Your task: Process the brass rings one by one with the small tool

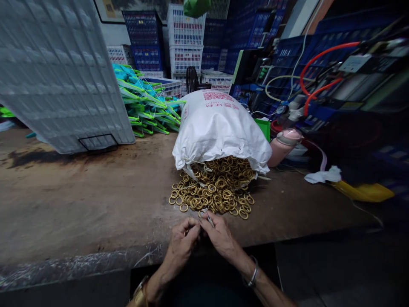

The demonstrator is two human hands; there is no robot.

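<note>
My left hand (182, 239) is pinched closed just over the table's front edge, its fingertips nearly meeting those of my right hand. Whatever lies between its fingers is too small or hidden to name. My right hand (220, 237) is closed around a thin, silvery metal tool (210, 219), whose tip points toward the rings; most of it is covered by the fingers. Just beyond both hands, a heap of brass-coloured rings (217, 197) spills onto the table from the mouth of a white woven sack (220, 128) lying on its side.
At the left, a translucent ribbed plastic panel (64, 76) stands upright near bright green and turquoise plastic pieces (147, 102). Right of the sack are a pink bottle (284, 145) and a machine with red hoses (322, 91). Stacked crates (187, 38) line the back of the wooden table (96, 200).
</note>
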